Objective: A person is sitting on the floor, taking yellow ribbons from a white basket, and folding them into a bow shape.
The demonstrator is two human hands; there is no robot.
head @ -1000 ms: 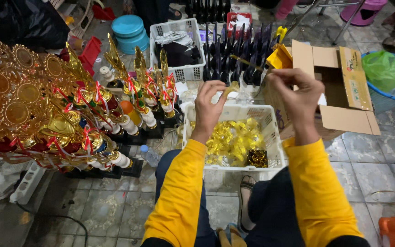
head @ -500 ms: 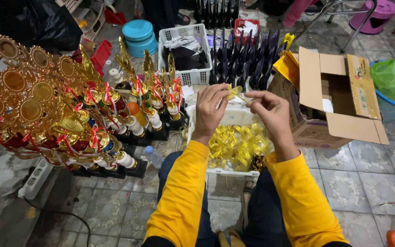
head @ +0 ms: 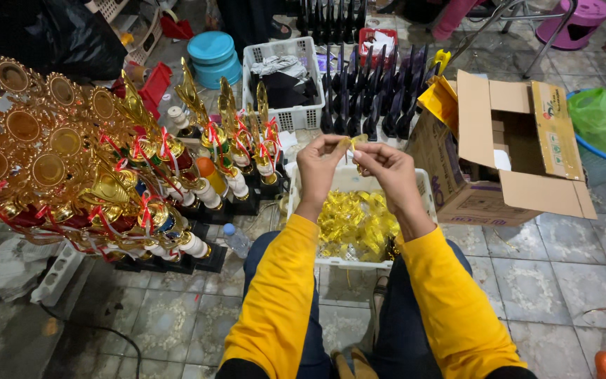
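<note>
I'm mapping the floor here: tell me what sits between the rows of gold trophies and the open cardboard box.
In the head view, the white basket of gold ribbon sits between the trophies and the cardboard box, with both hands raised above it.

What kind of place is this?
Probably a small trophy-assembly workshop: rows of gold trophies on the tiled floor, a basket of gold ribbon pieces, and black trophy bases.

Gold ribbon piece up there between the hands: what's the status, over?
Left hand and right hand both pinching the small gold ribbon piece. Held above the white basket of gold ribbons. Nothing in the way.
</note>
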